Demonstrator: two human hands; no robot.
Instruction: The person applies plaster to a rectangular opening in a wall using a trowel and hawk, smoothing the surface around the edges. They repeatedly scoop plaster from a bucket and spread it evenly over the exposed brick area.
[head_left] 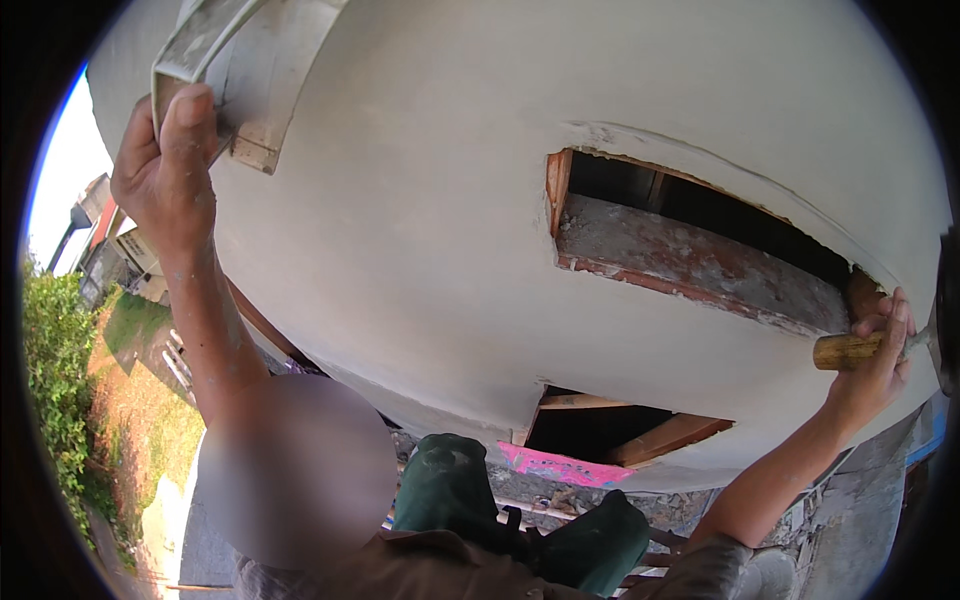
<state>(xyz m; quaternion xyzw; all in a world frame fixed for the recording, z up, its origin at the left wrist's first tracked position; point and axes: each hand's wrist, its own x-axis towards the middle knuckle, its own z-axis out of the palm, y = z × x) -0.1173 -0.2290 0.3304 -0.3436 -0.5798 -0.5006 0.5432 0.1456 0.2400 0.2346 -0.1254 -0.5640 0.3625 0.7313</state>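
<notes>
My left hand (172, 165) is raised at the upper left, fingers closed around the edge of a pale frame-like piece (180, 62) against the wall. A bare wooden bit (256, 148) shows at the lower end of this piece. At the far right my right hand (880, 335) grips the wooden handle of a trowel (845, 351). Its metal shank runs right to a dark blade, seen partly at the picture's rim. The right fingers are next to the right end of a long rectangular opening (690, 262) in the smooth, light grey plastered wall (420, 220).
Below is a second wood-framed opening (610, 425) with a pink sheet (560, 466) under it. My green-trousered knees (445, 480) are close to the wall's foot, above rubble and poles. Bushes (50, 370) and a grassy slope are at the left. A blurred patch hides the lower left.
</notes>
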